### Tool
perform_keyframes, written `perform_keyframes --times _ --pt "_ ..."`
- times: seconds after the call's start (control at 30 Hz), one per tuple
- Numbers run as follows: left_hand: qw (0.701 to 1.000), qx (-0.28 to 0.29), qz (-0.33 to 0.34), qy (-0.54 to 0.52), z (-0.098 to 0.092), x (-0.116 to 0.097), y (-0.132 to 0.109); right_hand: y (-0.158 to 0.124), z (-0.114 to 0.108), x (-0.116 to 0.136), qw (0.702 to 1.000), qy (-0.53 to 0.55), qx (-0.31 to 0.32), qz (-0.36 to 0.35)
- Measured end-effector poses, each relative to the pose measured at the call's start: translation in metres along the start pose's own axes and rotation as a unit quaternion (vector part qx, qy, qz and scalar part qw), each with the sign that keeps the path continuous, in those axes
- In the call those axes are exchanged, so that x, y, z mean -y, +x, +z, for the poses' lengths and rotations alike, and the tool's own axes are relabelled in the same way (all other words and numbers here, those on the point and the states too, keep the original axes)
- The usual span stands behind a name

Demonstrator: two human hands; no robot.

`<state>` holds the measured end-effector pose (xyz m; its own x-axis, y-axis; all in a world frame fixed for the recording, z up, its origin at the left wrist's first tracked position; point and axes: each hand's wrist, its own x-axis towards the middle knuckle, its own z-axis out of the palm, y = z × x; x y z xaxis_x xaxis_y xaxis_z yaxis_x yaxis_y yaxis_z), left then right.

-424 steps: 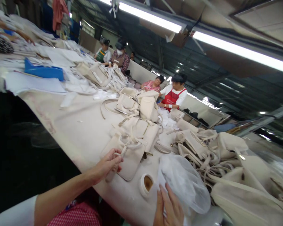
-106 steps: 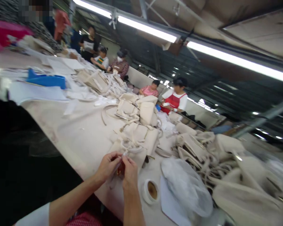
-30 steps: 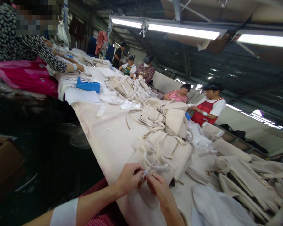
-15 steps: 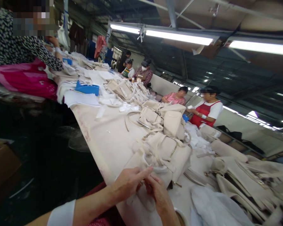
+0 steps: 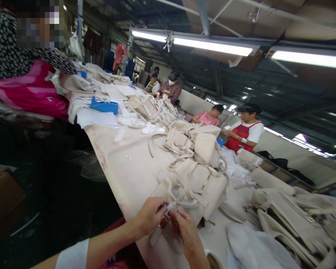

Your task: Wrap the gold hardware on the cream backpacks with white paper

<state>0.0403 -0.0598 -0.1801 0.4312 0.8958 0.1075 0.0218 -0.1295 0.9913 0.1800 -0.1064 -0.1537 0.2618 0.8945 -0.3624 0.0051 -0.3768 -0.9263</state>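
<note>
At the table's near edge, my left hand (image 5: 151, 217) and my right hand (image 5: 185, 228) meet fingertip to fingertip. Both are closed in a pinch around a small white strip (image 5: 170, 206), thin like tissue or film. Just under the fingers a shiny gold-brown metal fitting (image 5: 164, 222) shows, partly covered by them. A cream handbag (image 5: 164, 192) lies against my hands, its padded handle (image 5: 188, 204) looping just beyond the fingertips. Behind it rests another cream handbag (image 5: 212, 186) with a gold zipper. My fingers hide how the strip meets the fitting.
More cream bags (image 5: 205, 147) are heaped along the table (image 5: 128, 164), with others (image 5: 291, 213) at right. White wrapping (image 5: 257, 243) lies near my right arm. A blue tray (image 5: 105, 106) sits farther left. Co-workers stand around; a cardboard box (image 5: 4, 198) is at lower left.
My left hand's extended index finger has drawn back into a pinch. The white strip and gold-brown fitting now show between my hands. At left, the co-worker in pink has leaned forward.
</note>
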Motion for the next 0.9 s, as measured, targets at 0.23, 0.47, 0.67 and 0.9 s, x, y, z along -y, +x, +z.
perform_keyframes --times 0.23,0.47,0.67,0.9 --pt "0.923 0.069 -0.249 -0.285 -0.002 0.004 0.012 0.002 0.002 0.002 0.998 0.036 0.021 0.039" --pt "0.933 0.002 -0.211 -0.292 0.006 0.004 0.002 0.008 0.005 -0.011 0.994 0.095 -0.008 0.051" --pt "0.940 -0.008 -0.215 -0.266 0.016 0.007 0.001 0.010 0.015 -0.014 0.989 0.130 -0.057 0.045" --pt "0.933 0.007 -0.221 -0.283 0.009 0.010 0.002 0.003 0.014 -0.007 0.962 0.268 0.046 0.034"
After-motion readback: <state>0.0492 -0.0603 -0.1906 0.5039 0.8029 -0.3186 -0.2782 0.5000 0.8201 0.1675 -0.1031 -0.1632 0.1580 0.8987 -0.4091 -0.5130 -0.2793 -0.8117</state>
